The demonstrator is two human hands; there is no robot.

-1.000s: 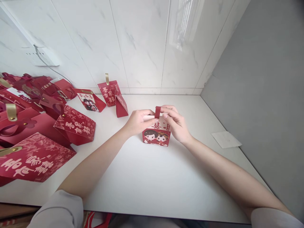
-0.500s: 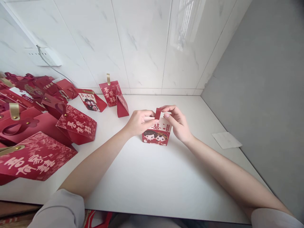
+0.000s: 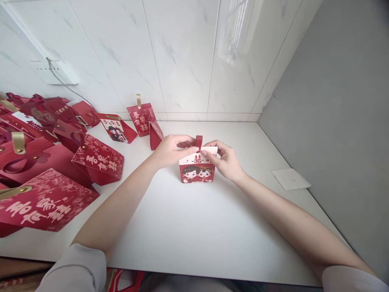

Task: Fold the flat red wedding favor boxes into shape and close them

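A red and white gift box (image 3: 197,173) with two cartoon figures stands upright on the white table (image 3: 194,235). From its top edge rises a dark red strap (image 3: 199,141), looped into a handle. My left hand (image 3: 174,151) pinches the top edge at the left, thumb in front and fingers behind. On the right side, my right hand (image 3: 225,160) grips the same edge, its thumb close to the foot of the strap. The fingers behind the box top are partly hidden.
Several red gift boxes crowd the left side, one large box (image 3: 50,200) nearest me. Two boxes, one with a gold strap (image 3: 139,101), stand by the tiled wall (image 3: 182,61). A white paper (image 3: 291,179) lies at the right edge. A cable (image 3: 65,83) hangs from the socket.
My right hand has come down from the strap's top to the box's top edge. The strap now forms a closed loop, and the box has shifted slightly left and turned more face-on.
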